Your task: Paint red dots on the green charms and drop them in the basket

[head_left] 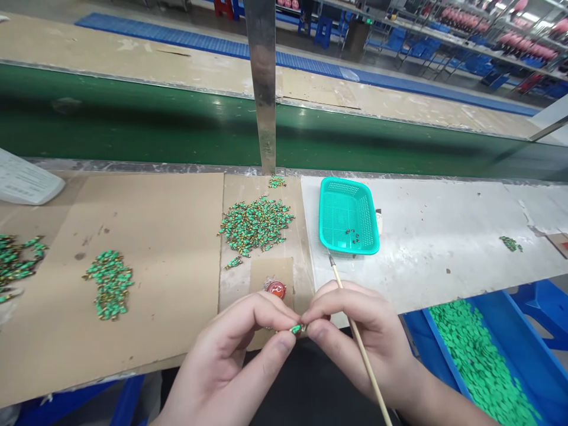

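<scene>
Left hand (213, 361) pinches a small green piece (296, 329) over the table's (421, 248) near edge, its long axis seemingly pointing at the right hand (384, 331), closed around a brush (357, 337).

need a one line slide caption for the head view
Left hand and right hand meet at a small green piece, a slender brush in the right.

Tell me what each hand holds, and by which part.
Left hand: a small green piece, by its green end. Right hand: the piece's darker end, plus a brush by its wooden handle.
</scene>
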Action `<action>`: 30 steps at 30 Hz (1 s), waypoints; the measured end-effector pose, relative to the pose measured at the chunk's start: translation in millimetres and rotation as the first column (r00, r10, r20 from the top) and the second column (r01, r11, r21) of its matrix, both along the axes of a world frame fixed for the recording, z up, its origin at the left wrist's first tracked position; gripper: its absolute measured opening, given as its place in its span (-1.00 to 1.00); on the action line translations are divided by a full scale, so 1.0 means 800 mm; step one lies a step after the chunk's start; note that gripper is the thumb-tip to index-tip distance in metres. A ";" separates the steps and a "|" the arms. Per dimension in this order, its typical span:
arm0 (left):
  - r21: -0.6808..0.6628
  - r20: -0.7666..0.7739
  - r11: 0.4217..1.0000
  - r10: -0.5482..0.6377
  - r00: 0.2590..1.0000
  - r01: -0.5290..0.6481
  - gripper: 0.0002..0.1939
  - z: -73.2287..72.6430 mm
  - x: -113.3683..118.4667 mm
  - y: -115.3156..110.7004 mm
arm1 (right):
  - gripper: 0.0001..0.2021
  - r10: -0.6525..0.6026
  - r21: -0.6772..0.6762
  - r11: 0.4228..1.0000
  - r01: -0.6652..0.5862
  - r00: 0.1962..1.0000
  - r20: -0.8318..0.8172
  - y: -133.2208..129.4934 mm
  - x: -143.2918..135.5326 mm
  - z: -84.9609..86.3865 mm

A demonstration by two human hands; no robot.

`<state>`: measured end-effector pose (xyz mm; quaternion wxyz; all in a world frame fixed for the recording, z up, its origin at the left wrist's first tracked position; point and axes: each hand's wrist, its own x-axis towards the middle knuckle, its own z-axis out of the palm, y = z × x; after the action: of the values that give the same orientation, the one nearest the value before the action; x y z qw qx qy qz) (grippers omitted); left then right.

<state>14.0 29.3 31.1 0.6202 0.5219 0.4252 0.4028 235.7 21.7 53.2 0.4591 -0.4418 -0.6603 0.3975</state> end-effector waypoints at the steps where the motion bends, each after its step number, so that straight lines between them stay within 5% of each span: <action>1: 0.023 -0.007 1.000 -0.006 1.000 0.006 -0.85 0.000 -0.001 -0.001 | -0.91 -0.003 0.004 1.000 0.003 1.000 -0.004 0.000 -0.001 0.000; 21: 0.300 -0.156 0.953 0.006 0.988 0.041 -0.76 -0.014 -0.011 -0.008 | -0.88 0.037 0.083 0.996 -0.036 0.999 -0.013 -0.002 -0.004 -0.008; 30: 0.052 0.008 0.999 0.016 1.000 -0.017 -0.87 -0.003 0.002 0.001 | -0.92 0.016 0.042 0.999 -0.015 0.999 -0.034 0.002 -0.004 -0.007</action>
<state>15.2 30.4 28.5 0.6049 0.5326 0.4164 0.4208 232.6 23.4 47.9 0.4766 -0.4200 -0.6639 0.3947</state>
